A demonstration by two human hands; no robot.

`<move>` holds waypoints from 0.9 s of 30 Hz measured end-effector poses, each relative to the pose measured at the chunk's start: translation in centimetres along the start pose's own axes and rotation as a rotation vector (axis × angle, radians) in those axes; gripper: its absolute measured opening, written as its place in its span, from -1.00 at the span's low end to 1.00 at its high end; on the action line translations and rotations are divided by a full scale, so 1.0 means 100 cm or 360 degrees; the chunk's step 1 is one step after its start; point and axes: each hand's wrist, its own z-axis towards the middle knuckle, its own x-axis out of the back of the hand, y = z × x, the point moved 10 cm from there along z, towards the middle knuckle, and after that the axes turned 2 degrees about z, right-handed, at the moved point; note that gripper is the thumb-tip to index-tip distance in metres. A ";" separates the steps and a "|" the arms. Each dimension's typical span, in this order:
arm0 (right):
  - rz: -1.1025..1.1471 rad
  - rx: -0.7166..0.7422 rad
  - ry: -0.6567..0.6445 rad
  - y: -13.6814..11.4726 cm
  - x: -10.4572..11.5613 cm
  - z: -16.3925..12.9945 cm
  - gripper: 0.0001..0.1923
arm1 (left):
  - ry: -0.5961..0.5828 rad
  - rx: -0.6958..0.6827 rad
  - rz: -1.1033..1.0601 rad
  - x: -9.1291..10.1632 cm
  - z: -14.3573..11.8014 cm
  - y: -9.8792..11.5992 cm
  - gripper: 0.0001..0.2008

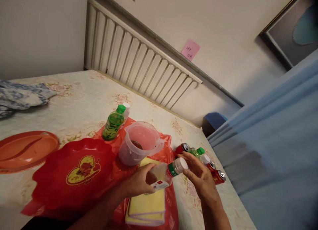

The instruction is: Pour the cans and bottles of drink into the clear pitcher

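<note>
Head view: the left hand (139, 183) is wrapped around the body of a small pale bottle (162, 174), which lies tilted on its side in the air, above a stack of folded yellow cloths (147, 206). The bottle's white cap (181, 164) points to the right, and the right hand (198, 175) closes its fingertips around that cap, so the bottle spans the gap between the two hands. Both hands are held low over the worktop (81, 90), which is covered with a floral cloth. Just behind the bottle stands a clear measuring jug (139, 143) on a red plastic sheet (171, 203). A green bottle (113, 123) stands upright behind the jug, to its left. A red heart-printed tray (74, 170) lies left of the hands, with an orange dish (25, 150) beyond it. Past the right hand, red cans (218, 176) and another green-capped bottle (198, 152) lie together near the worktop's edge.
</note>
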 end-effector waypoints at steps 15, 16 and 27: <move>0.0053 0.0024 0.0152 0.033 -0.003 -0.007 -0.10 | -0.0028 -0.0093 -0.0078 -0.002 -0.002 0.011 -0.31; 0.0065 -0.0050 0.0123 0.043 -0.008 -0.009 -0.12 | -0.0028 -0.0091 -0.0084 -0.002 -0.001 0.011 -0.31; 0.0094 -0.0254 0.0063 0.085 -0.048 -0.028 -0.51 | -0.0083 -0.0144 -0.0205 -0.007 0.000 0.011 -0.27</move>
